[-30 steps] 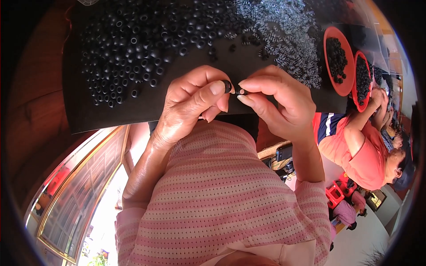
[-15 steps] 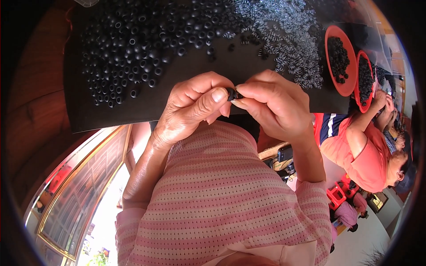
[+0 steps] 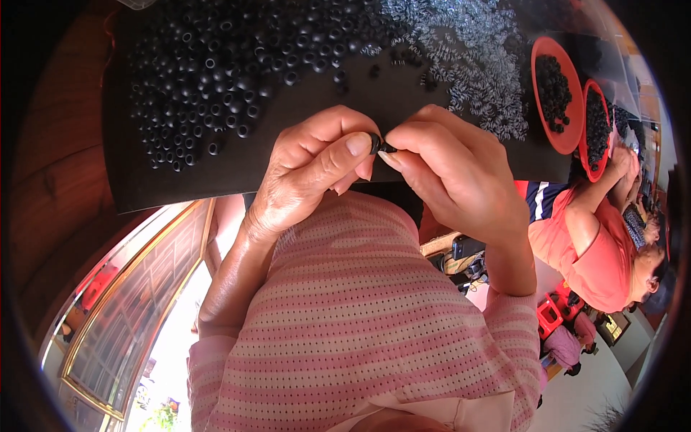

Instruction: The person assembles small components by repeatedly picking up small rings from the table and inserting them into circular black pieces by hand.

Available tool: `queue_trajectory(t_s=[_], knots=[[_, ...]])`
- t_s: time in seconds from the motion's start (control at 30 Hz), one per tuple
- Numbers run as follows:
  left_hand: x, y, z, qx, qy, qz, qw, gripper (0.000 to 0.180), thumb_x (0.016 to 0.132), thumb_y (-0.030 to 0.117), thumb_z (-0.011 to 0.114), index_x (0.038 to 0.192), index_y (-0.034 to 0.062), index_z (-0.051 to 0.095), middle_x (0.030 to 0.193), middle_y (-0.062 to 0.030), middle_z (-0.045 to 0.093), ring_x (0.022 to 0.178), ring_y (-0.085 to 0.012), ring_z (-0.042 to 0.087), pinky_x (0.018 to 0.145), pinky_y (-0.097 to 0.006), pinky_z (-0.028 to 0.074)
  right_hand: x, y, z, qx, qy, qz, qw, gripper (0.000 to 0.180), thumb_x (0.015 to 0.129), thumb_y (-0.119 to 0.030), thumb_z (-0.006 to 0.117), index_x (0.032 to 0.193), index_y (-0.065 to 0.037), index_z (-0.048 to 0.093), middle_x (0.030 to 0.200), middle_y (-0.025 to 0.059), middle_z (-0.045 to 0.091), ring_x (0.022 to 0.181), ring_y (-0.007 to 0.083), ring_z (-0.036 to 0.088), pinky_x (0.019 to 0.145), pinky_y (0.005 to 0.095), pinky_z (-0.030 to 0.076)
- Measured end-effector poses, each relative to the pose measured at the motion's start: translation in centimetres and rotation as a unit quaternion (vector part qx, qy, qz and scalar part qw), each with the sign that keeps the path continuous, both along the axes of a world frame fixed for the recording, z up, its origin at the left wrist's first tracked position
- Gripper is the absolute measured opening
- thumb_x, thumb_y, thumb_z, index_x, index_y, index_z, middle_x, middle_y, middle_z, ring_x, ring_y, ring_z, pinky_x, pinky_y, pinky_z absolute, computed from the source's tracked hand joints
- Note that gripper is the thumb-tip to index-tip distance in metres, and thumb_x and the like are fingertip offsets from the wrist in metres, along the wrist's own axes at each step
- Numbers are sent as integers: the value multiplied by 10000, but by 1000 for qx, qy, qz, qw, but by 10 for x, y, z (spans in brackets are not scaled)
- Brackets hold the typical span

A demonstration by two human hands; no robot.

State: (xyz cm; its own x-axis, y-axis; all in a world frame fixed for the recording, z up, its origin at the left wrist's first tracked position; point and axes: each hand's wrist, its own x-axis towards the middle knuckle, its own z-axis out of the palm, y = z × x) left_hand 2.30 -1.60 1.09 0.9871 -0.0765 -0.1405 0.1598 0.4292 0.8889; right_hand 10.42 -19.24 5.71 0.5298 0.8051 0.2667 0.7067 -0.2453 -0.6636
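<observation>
My left hand [image 3: 311, 167] pinches a small rounded black plastic cap [image 3: 375, 143] between thumb and fingers, just over the table's near edge. Against it, the fingertips of my right hand [image 3: 461, 169] close on a second small black piece [image 3: 389, 147]. The two pieces meet end to end, and fingers hide most of both. Beyond my hands lie many hollow black caps [image 3: 209, 90], spread over the left and middle of the table. To their right is a heap of small metal coil springs [image 3: 475, 72].
The black tabletop [image 3: 288, 101] ends just in front of my body. Two red bowls [image 3: 576, 129] of small black parts stand at its right. Past them sits a person in an orange shirt [image 3: 583, 252], hands at the table. A gold-framed glass door [image 3: 129, 317] is at lower left.
My right hand has shifted slightly right and its fingers are drawn a little closer together. The black pieces stay between both hands. The whole view has moved slightly.
</observation>
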Motion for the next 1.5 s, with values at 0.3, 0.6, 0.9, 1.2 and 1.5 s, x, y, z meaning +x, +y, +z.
queue_trajectory(t_s=[0.3,0.6,0.9,1.2,1.5], knots=[[0,1,1,-36,31,-3,999,238,960,230,535,982,2,599,697,-10,567,532,-41,422,469,-189,333,-1,7,3,60,39,-14,997,165,776,62,656,920,7,601,788,106,604,642,193,587,550,267,458],[1,2,-1,-21,17,-9,1000,307,954,261,522,1000,-39,572,684,-54,580,522,-57,413,481,-189,338,-9,10,-20,150,32,-65,986,178,745,53,686,883,-20,601,740,87,601,608,197,592,509,286,462],[-2,2,-1,-20,2,-15,1000,301,968,284,517,992,-3,602,684,-4,560,542,-39,432,476,-189,354,-18,13,-29,195,-23,-71,978,216,729,31,737,899,-7,608,718,100,612,564,180,600,450,263,461],[-4,2,-1,-10,-17,-16,1000,300,967,287,518,974,2,611,679,11,551,547,-32,427,476,-188,349,-20,12,-33,198,-38,-71,977,256,730,30,739,938,-7,595,713,103,610,555,176,608,439,257,462],[-3,4,0,12,-13,-24,1000,299,964,293,526,940,8,612,639,16,530,539,-27,411,471,-184,325,-23,11,-31,173,-38,-65,982,226,753,-3,731,933,-23,597,732,98,611,576,187,608,471,265,468]])
